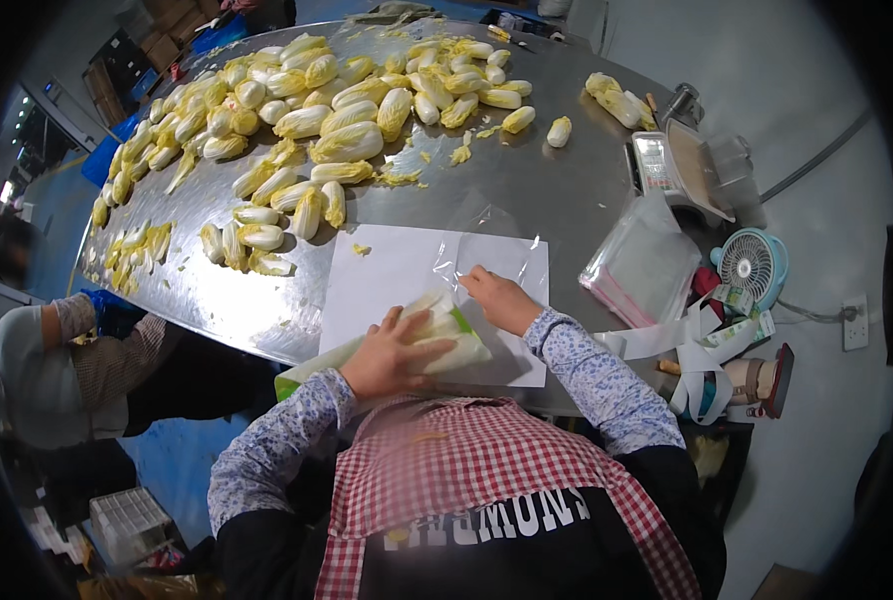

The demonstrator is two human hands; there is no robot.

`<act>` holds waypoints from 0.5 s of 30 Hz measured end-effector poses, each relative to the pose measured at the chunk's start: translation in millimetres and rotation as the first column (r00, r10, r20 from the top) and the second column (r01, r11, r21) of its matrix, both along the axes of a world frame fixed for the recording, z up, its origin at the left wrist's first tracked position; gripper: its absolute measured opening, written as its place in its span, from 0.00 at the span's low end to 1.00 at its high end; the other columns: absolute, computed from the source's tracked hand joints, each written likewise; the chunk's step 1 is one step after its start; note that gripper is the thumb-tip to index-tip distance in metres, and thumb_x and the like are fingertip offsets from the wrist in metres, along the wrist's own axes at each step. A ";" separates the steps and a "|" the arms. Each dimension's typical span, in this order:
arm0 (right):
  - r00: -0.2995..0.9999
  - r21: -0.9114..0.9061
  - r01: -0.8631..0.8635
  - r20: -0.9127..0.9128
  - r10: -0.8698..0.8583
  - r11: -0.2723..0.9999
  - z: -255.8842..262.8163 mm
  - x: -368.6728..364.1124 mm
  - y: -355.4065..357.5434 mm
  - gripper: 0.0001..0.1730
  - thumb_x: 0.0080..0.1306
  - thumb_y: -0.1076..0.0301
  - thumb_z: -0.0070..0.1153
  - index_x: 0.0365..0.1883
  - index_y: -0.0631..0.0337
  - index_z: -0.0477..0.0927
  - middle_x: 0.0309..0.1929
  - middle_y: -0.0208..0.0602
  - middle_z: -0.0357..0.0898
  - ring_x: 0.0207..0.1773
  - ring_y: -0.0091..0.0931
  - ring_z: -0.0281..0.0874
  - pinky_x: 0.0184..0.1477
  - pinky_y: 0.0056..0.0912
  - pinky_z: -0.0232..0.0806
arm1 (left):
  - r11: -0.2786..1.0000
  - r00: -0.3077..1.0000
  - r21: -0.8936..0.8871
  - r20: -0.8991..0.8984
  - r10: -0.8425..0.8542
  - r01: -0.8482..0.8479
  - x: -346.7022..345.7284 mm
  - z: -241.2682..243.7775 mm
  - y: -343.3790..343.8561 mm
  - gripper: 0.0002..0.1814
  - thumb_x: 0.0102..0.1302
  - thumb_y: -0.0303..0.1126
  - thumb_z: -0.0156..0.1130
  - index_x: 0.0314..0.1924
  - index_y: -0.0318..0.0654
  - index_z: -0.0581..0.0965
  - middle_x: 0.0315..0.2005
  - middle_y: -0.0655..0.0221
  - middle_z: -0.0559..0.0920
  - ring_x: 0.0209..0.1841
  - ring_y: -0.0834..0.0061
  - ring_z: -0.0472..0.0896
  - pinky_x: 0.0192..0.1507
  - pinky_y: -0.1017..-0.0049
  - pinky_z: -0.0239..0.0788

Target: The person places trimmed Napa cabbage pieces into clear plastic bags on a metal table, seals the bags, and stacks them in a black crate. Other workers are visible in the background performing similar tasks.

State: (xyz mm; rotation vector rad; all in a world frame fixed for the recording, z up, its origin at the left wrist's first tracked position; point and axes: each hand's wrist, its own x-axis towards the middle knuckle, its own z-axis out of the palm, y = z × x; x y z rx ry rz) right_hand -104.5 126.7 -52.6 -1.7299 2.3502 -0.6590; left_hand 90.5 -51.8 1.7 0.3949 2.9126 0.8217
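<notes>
My left hand (394, 354) lies spread on a clear plastic bag (461, 349) with pale cabbage heads inside and a green printed band. My right hand (497, 298) pinches thin clear film (484, 255) between thumb and fingers, just above and right of the bag. A white sheet (386, 270) lies beneath both on the steel table (431, 199). A small yellow leaf scrap (361, 250) sits on the sheet. Many small yellow-white napa cabbages (347, 141) are heaped farther back, with a few smaller groups (260, 237) nearer the sheet.
To the right are a stack of clear bags (641, 259), a scale (655, 163), a blue fan (750, 266), a roll of white labels or tape (701, 360) and a wall socket (855, 322). Another person (64, 367) is at the left table edge, near loose leaves (140, 247).
</notes>
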 end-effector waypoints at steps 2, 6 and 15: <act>1.000 0.034 -0.015 -0.002 0.015 0.999 1.6 3.6 -3.5 0.22 0.54 0.82 0.49 0.49 0.64 0.70 0.42 0.44 0.68 0.41 0.40 0.75 0.41 0.39 0.72 | 0.999 0.999 -0.040 -0.046 -0.027 0.025 1.6 -1.4 3.4 0.34 0.50 0.41 0.69 0.60 0.72 0.72 0.64 0.58 0.63 0.64 0.36 0.58 0.53 0.44 0.63; 0.999 0.032 0.017 0.046 -0.019 0.999 6.6 6.4 -16.1 0.21 0.55 0.81 0.48 0.49 0.64 0.69 0.43 0.46 0.68 0.37 0.43 0.77 0.39 0.42 0.72 | 0.960 0.959 -0.072 -0.105 0.264 -0.272 -8.3 -10.2 5.8 0.31 0.51 0.41 0.69 0.58 0.71 0.73 0.62 0.58 0.64 0.62 0.35 0.60 0.50 0.44 0.65; 0.986 -0.090 0.094 0.146 -0.081 0.991 1.0 -6.0 -61.9 0.18 0.58 0.79 0.49 0.48 0.65 0.73 0.42 0.51 0.70 0.40 0.46 0.76 0.43 0.45 0.71 | 0.932 0.934 -0.173 -0.225 0.279 -0.320 -21.3 -32.0 18.8 0.35 0.46 0.42 0.72 0.58 0.70 0.73 0.61 0.60 0.66 0.62 0.37 0.60 0.48 0.46 0.65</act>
